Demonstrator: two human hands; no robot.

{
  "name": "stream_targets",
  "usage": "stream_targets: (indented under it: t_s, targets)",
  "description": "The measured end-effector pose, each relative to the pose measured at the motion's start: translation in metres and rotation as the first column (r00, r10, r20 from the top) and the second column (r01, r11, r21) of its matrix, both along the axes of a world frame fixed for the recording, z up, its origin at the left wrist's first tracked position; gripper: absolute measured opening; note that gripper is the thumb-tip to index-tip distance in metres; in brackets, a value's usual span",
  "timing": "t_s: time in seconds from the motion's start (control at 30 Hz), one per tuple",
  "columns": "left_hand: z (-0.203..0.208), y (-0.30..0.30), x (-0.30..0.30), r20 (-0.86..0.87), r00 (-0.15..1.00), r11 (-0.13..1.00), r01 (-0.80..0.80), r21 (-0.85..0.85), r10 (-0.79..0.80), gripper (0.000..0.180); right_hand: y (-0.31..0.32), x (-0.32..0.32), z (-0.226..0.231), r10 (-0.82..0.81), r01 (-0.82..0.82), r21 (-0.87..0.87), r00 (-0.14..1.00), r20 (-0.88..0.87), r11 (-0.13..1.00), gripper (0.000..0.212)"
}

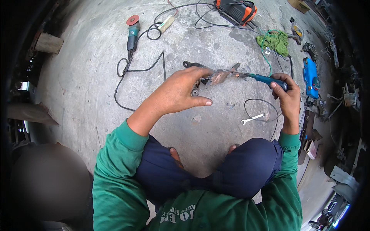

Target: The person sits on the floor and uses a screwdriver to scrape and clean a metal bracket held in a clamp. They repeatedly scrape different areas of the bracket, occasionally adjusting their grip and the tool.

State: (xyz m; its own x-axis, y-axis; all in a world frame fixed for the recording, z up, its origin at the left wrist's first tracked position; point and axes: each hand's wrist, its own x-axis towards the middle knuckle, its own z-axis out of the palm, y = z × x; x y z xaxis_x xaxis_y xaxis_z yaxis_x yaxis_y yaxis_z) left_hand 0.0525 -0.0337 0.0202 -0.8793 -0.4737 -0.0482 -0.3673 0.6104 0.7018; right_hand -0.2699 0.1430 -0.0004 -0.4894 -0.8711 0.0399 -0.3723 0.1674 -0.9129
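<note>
My right hand (287,92) is closed around the teal handle of a screwdriver (264,79). Its thin shaft points left, with the tip end over a rusty metal part (219,78) in front of me. That part has a reddish-brown flat face, and a dark arm with a holed end (187,64) sticks out at its left. From the left, my left hand (178,90) reaches over the part, its fingers against the near-left side and its thumb stretched well apart. Those fingers hide some of the metal. An open-ended wrench (253,118) lies on the concrete below the screwdriver.
An angle grinder (133,34) with a red disc lies far left, its black cord looping toward me. At the back stands an orange-and-black machine (237,13) with cables. Along the right are a green cloth (273,43), a hammer (295,37) and a blue case (310,77).
</note>
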Motion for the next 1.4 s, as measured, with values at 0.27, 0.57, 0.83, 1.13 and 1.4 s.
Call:
stream_targets:
  t_s: [0.27, 0.57, 0.83, 1.13, 1.4]
  targets:
    - [-0.049, 0.002, 0.000, -0.520, 0.845, 0.992, 0.083, -0.096, -0.121, 0.043, -0.125, 0.027, 0.130, 0.351, -0.162, -0.461, 0.864, 0.361, 0.873, 0.018]
    - [-0.069, 0.029, -0.037, -0.692, 0.707, 0.984, 0.028, -0.177, -0.144, 0.025, -0.159, 0.084, 0.178, 0.568, -0.313, -0.519, 0.684, 0.458, 0.796, 0.045]
    - [-0.069, -0.008, -0.019, -0.740, 0.667, 0.994, 0.005, -0.112, -0.087, 0.031, -0.163, 0.076, 0.071, 0.394, -0.152, -0.545, 0.846, 0.358, 0.824, 0.027]
    - [-0.076, -0.012, -0.020, -0.753, 0.653, 0.992, 0.011, 0.123, 0.086, 0.046, -0.186, 0.088, -0.051, 0.336, -0.168, -0.351, 0.799, 0.498, 0.921, 0.027]
    - [-0.089, -0.029, -0.022, -0.760, 0.650, 0.960, 0.210, 0.183, 0.003, 0.044, -0.182, 0.087, -0.060, 0.308, -0.179, -0.278, 0.785, 0.538, 0.944, 0.040]
